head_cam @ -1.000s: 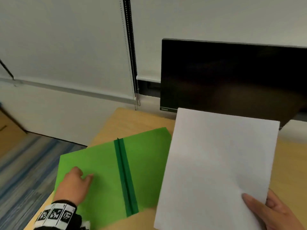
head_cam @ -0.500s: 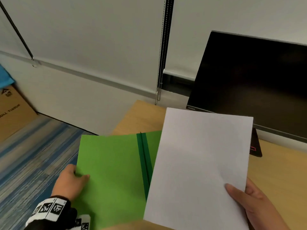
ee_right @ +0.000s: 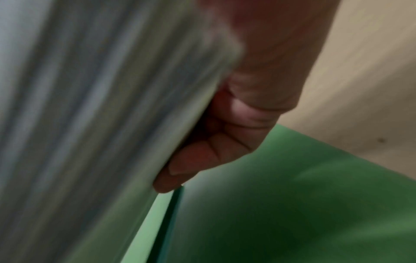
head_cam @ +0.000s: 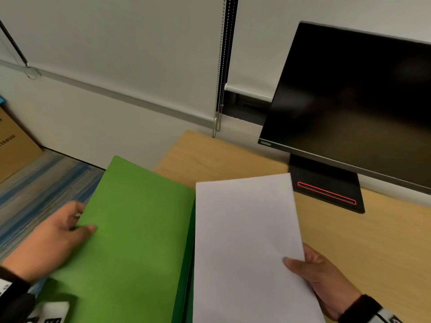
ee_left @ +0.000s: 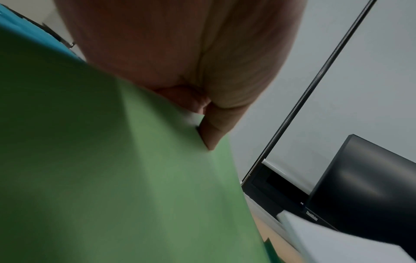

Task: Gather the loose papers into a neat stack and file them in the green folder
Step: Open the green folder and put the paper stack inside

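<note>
The green folder (head_cam: 137, 241) lies open at the desk's left end, and its left cover is raised. My left hand (head_cam: 56, 236) grips that cover's outer edge, thumb on top. In the left wrist view the thumb pinches the green folder (ee_left: 135, 178). My right hand (head_cam: 319, 278) holds the white paper stack (head_cam: 245, 248) by its right edge, thumb on top, fingers beneath. The stack hovers over the folder's right half, hiding it. The right wrist view shows my fingers (ee_right: 202, 160) under the blurred paper stack (ee_right: 101, 106), above the green folder (ee_right: 270, 204).
A black monitor (head_cam: 354, 94) on its stand (head_cam: 326, 190) sits at the back right of the wooden desk (head_cam: 363, 241). A blind's bead chain (head_cam: 219, 78) hangs at the wall. A cardboard box (head_cam: 14, 148) stands on the carpet at the left.
My left hand went from resting on the flat left cover to gripping its edge and lifting it. The paper stack moved left and down over the folder's right half.
</note>
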The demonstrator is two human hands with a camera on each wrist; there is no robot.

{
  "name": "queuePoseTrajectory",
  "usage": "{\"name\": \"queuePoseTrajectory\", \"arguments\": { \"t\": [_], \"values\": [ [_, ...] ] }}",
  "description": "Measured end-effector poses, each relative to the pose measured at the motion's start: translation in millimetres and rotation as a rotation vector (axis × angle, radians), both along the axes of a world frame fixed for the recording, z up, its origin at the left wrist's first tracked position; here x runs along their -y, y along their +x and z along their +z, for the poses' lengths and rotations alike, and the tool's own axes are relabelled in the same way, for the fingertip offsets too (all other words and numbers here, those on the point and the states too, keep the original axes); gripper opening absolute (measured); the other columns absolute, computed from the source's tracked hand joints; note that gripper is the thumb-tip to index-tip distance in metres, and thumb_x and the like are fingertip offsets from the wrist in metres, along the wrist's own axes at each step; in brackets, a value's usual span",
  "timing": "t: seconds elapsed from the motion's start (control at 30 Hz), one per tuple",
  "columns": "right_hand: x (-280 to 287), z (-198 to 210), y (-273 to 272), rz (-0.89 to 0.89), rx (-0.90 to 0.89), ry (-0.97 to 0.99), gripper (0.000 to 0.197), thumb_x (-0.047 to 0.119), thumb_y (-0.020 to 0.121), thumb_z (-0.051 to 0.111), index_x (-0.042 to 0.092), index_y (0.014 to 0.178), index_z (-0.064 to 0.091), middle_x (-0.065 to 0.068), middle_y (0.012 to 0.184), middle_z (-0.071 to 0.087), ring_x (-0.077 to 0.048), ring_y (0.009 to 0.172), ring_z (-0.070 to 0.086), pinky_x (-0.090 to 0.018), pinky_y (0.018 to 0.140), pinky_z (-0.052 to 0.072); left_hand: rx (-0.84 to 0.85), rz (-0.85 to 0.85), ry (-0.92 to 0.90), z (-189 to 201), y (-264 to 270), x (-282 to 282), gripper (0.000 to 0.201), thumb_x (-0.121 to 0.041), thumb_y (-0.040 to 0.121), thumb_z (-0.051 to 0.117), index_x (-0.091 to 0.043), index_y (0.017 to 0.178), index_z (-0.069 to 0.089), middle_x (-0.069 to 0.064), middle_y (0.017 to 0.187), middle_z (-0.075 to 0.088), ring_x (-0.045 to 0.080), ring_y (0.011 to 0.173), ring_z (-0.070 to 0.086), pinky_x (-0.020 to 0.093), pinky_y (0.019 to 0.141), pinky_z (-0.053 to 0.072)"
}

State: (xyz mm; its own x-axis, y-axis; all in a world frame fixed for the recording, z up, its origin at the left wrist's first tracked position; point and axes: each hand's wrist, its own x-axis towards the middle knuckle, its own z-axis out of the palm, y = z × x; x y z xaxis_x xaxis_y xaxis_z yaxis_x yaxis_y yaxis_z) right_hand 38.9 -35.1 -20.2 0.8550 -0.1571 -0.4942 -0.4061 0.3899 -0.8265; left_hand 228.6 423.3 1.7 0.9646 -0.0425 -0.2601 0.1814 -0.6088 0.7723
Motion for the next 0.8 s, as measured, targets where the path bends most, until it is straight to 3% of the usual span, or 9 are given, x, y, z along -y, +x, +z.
{"name": "queuePoseTrajectory", "arguments": {
  "t": [0.1,0.17,0.27,0.47,0.53,0.57,0.63,0.73,0.8],
  "values": [
    [-7,-28,5,-0.005,-0.067,-0.016,0.070,0.015,0.065,0.088,0.000,0.129,0.062,-0.026,0.121,0.071,-0.050,0.110,0.066,-0.057,0.094,0.054,-0.026,-0.008,-0.032,7,-1,7,0.027,-0.011,0.090,0.073,-0.035,0.093,0.063,0.000,0.089,0.081,0.032,0.071,0.078,0.059,0.072,0.061],
    [-9,-43,5,-0.044,-0.088,-0.052,0.057,0.006,0.073,0.080,-0.001,0.127,0.063,-0.024,0.117,0.074,-0.048,0.108,0.068,-0.052,0.090,0.058,-0.036,-0.012,-0.051,13,0,13,0.021,-0.020,0.085,0.079,-0.030,0.092,0.062,-0.001,0.082,0.081,0.032,0.064,0.078,0.056,0.066,0.061],
    [-9,-59,-1,-0.080,-0.110,-0.133,0.040,-0.014,0.089,0.056,0.000,0.125,0.064,-0.022,0.117,0.074,-0.044,0.110,0.069,-0.056,0.099,0.051,-0.073,-0.011,-0.017,20,0,17,0.029,0.001,0.093,0.067,-0.027,0.091,0.060,-0.002,0.077,0.081,0.032,0.058,0.077,0.053,0.061,0.063],
    [-6,-72,-18,-0.132,-0.097,-0.209,0.048,-0.019,0.086,0.057,0.002,0.128,0.062,-0.020,0.125,0.071,-0.038,0.115,0.067,-0.055,0.103,0.049,-0.047,-0.064,0.043,38,-7,28,0.028,-0.003,0.093,0.067,-0.029,0.095,0.060,-0.009,0.078,0.079,0.026,0.058,0.077,0.049,0.060,0.063],
    [-8,-73,-22,-0.152,-0.062,-0.186,0.054,-0.005,0.079,0.073,0.002,0.131,0.061,-0.020,0.127,0.070,-0.038,0.117,0.066,-0.059,0.105,0.046,-0.048,-0.067,-0.022,46,-11,32,0.031,-0.005,0.093,0.069,-0.035,0.097,0.063,-0.011,0.080,0.080,0.023,0.061,0.078,0.051,0.064,0.064],
    [-9,-73,-23,-0.141,-0.060,-0.171,0.067,0.013,0.070,0.085,0.002,0.132,0.061,-0.019,0.127,0.070,-0.038,0.117,0.066,-0.059,0.105,0.045,-0.033,-0.063,-0.073,53,-15,34,0.031,-0.013,0.091,0.072,-0.042,0.098,0.065,-0.009,0.083,0.081,0.023,0.065,0.079,0.054,0.068,0.064],
    [-9,-77,-25,-0.128,-0.074,-0.185,0.090,0.034,0.053,0.095,0.004,0.131,0.062,-0.017,0.124,0.072,-0.037,0.114,0.068,-0.058,0.104,0.047,-0.071,-0.095,-0.256,69,-20,36,0.028,-0.044,0.082,0.076,-0.046,0.109,0.068,0.002,0.097,0.083,0.029,0.079,0.081,0.055,0.074,0.063],
    [-9,-69,-25,-0.117,-0.147,-0.269,0.044,-0.005,0.083,0.072,0.004,0.125,0.066,-0.015,0.117,0.076,-0.034,0.105,0.072,-0.053,0.097,0.053,-0.237,-0.140,-0.495,91,-18,36,0.043,-0.056,0.092,0.054,-0.035,0.126,0.068,0.016,0.114,0.078,0.038,0.086,0.079,0.048,0.063,0.063],
    [-9,-66,-25,-0.093,-0.199,-0.319,0.037,-0.011,0.088,0.062,0.009,0.118,0.070,-0.008,0.107,0.080,-0.026,0.095,0.075,-0.038,0.081,0.060,-0.351,-0.259,-0.615,98,-24,33,0.051,-0.050,0.096,0.051,-0.023,0.139,0.061,0.025,0.130,0.068,0.049,0.099,0.073,0.058,0.067,0.061]
  ]
}}
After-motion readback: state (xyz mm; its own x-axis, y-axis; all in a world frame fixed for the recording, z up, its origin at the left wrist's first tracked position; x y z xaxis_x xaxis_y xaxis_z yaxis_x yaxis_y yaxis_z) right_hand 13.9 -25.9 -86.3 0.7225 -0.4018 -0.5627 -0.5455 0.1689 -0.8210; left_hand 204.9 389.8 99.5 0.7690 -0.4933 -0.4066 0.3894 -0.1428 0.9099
